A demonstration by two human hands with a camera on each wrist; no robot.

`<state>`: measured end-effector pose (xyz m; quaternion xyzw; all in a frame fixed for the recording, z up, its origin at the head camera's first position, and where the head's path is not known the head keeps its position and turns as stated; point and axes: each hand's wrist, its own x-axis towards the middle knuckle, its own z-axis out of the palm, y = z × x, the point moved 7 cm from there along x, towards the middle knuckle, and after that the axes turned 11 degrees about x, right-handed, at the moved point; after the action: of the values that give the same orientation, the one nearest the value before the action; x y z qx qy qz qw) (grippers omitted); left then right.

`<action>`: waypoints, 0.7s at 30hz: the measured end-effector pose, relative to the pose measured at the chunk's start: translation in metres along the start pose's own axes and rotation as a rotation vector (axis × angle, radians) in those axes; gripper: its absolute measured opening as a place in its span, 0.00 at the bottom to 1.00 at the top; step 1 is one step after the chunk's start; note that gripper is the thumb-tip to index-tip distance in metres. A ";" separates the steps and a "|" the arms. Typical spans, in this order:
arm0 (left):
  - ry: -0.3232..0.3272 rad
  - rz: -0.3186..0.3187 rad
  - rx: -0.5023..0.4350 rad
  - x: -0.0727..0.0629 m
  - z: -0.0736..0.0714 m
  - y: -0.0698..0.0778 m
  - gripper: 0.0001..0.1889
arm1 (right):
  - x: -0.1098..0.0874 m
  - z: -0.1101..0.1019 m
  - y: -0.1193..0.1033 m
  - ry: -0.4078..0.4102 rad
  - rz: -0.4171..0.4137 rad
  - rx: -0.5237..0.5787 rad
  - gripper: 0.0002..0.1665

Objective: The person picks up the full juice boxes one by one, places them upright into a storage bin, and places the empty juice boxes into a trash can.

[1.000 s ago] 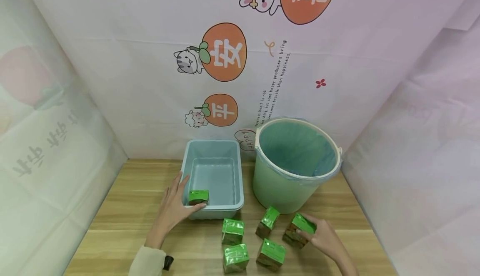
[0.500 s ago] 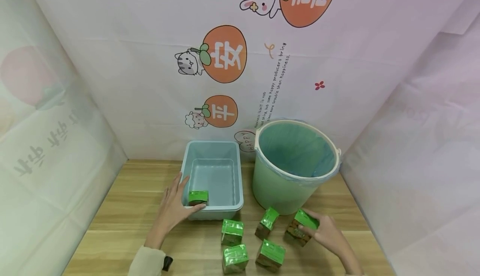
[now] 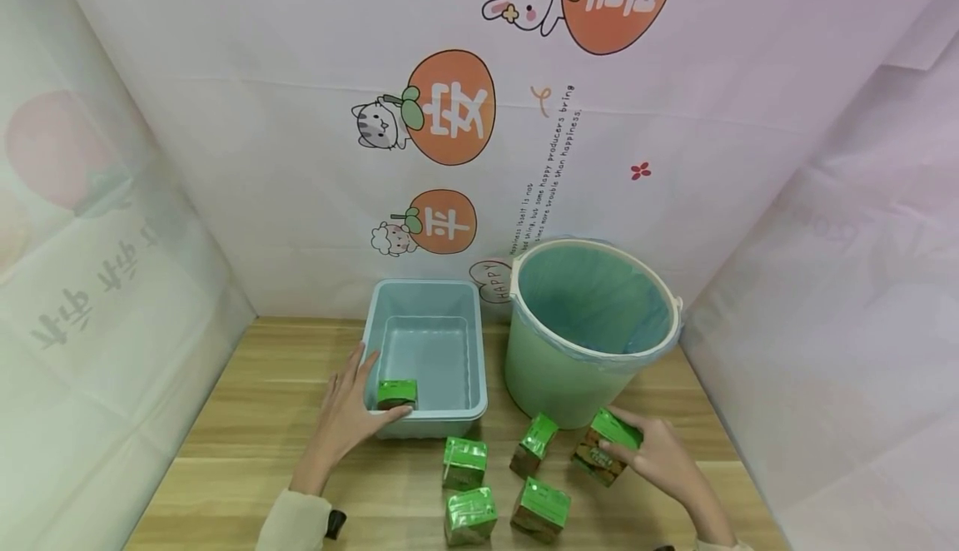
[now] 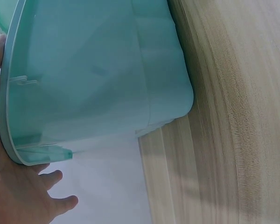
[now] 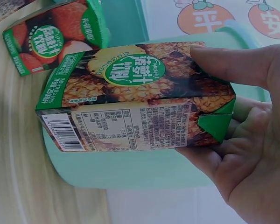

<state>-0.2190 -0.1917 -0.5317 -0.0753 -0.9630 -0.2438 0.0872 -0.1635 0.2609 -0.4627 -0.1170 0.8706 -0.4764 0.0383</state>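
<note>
Closest to the person, on the wood-grained tabletop [image 3: 217, 451], a green-topped box [image 3: 470, 518] stands with a second green box [image 3: 540, 510] just to its right. Behind these come a third green box [image 3: 464, 464] and, a little to the right, a slim carton [image 3: 534, 446] turned at an angle, with the pineapple carton [image 5: 130, 93] close by it. That one is in the grip of the right hand [image 3: 659, 459], thumb on one side and fingers on the other, near its green-flapped end; it is tilted, with pineapples and a green round label on one face and a barcode on the next. Whether its lower end touches the wood I can't rightly tell from here. Over on the other side, the left hand [image 3: 352, 409] is spread wide at the near left corner of the pale blue tray [image 3: 430, 351], thumb over the front rim and fingers along the side, below a cream sleeve [image 3: 294, 522]. Inside the tray, at that same corner, sits one green-topped carton [image 3: 397, 391]. Right of the tray and farther than the loose boxes is a pale green bucket [image 3: 558, 384], lined with a thin bluish bag [image 3: 592, 293]. Behind everything hangs a white cloth [image 3: 300, 201] printed with orange fruit and little cartoon animals.
</note>
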 end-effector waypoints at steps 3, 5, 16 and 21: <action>0.003 0.002 0.001 -0.001 0.000 0.000 0.61 | 0.001 0.000 -0.006 0.002 -0.024 -0.009 0.37; 0.005 0.003 0.000 -0.001 0.000 0.001 0.61 | 0.002 0.000 -0.010 0.003 -0.032 -0.019 0.37; 0.013 0.013 0.012 0.002 0.000 0.001 0.60 | 0.016 0.004 -0.030 -0.021 -0.076 -0.082 0.37; 0.017 0.013 0.011 0.000 0.000 0.001 0.60 | 0.024 0.006 -0.042 -0.024 -0.140 -0.070 0.35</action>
<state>-0.2190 -0.1909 -0.5311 -0.0793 -0.9630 -0.2387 0.0973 -0.1788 0.2284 -0.4295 -0.1848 0.8758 -0.4458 0.0111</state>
